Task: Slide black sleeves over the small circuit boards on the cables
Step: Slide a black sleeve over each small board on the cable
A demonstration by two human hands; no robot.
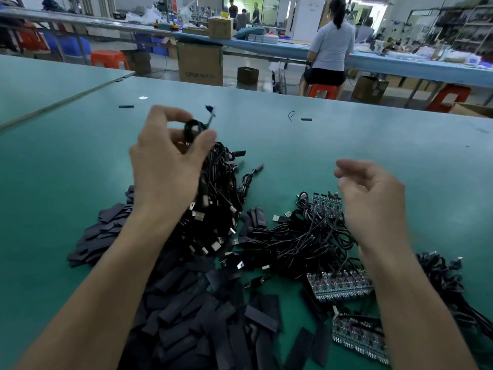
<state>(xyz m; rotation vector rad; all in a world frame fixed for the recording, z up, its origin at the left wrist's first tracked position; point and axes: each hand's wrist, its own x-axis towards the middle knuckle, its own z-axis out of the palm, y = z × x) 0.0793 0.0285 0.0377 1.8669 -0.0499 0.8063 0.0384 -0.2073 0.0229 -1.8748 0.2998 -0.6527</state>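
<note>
My left hand [165,166] is raised above the green table [346,134] and pinches a black sleeve [192,128] between thumb and fingers; a thin cable end sticks up behind it. A bundle of black USB cables [218,209] hangs and lies under that hand. My right hand [373,198] hovers to the right with loosely curled fingers and holds nothing. Below it lie tangled cables [306,241] joined to rows of small circuit boards [338,287]. A big heap of flat black sleeves [202,316] covers the near table.
Two stray black sleeves [126,106] [306,119] lie far out on the table. More cables [448,284] pile at the right edge. Beyond the table a person sits on a red stool [322,90] at a long bench, among cardboard boxes [200,64].
</note>
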